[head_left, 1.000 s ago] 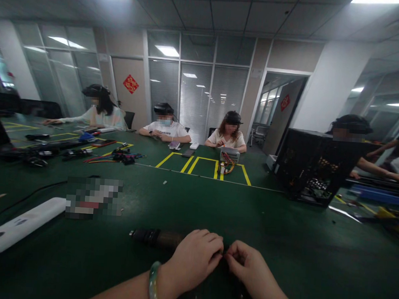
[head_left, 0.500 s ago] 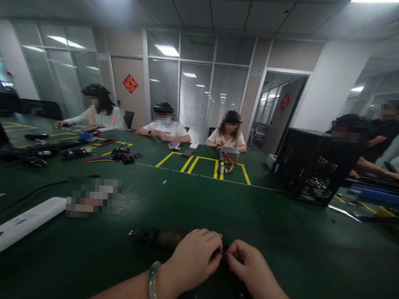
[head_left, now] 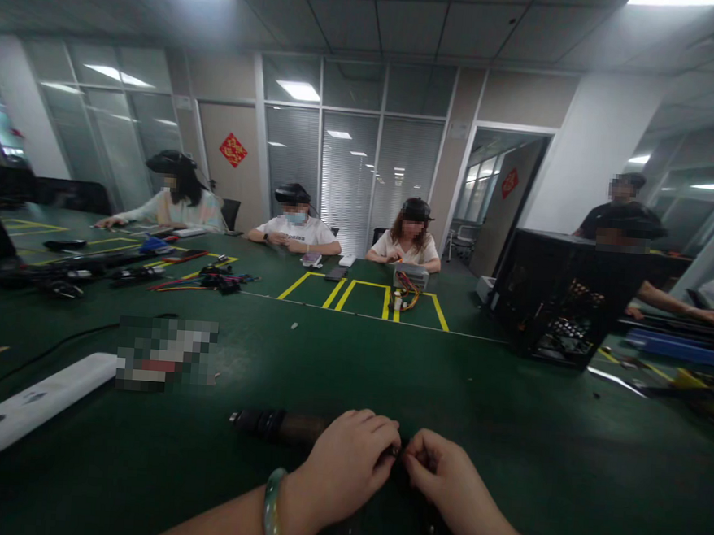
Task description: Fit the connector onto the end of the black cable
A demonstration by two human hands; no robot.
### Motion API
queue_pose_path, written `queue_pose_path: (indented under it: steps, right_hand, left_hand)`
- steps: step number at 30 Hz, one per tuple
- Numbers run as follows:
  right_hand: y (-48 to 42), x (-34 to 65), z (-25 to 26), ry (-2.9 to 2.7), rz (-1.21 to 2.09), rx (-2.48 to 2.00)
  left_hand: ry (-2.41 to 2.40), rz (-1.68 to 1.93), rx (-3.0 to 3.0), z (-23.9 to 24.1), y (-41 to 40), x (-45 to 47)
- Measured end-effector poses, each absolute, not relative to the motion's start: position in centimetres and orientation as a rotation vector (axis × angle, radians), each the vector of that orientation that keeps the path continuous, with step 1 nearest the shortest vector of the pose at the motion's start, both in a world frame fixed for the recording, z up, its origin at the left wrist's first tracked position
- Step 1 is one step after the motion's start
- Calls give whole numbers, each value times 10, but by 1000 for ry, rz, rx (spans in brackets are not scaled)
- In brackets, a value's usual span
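My left hand (head_left: 353, 455) is closed at the front middle of the table, its fingertips pinched around something small and dark. Facing it, my right hand (head_left: 444, 473) pinches with thumb and forefinger, the tips almost touching those of the left. What lies between the fingers is too small and dark to name. A dark cylindrical tool, like an electric screwdriver (head_left: 278, 425), lies on the green table with its metal tip to the left; my left hand hides its right part. Below the hands, more dark shapes blend into the table.
To the left lies a white bar-shaped object (head_left: 42, 400) beside a black cable (head_left: 51, 352). Bundled cables (head_left: 222, 278) are farther back. A black computer case (head_left: 566, 298) stands at the right. Several people sit across the table, near a power supply with coloured wires (head_left: 412, 279).
My hands have barely moved, and both stay pinched close together. At the back right, a standing person in dark clothing has shifted left, behind the seated person.
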State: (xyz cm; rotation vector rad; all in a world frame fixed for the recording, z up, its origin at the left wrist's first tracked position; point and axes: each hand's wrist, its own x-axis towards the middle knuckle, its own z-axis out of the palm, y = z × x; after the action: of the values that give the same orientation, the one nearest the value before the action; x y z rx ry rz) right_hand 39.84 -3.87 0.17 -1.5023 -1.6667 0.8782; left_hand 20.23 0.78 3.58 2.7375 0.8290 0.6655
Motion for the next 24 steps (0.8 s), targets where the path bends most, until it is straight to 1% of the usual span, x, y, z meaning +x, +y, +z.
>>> queue_pose_path:
  steps: [24]
  right_hand:
    - [-40, 398, 3, -1650, 900, -1495]
  left_hand:
    - [835, 696, 2698, 34, 9, 202]
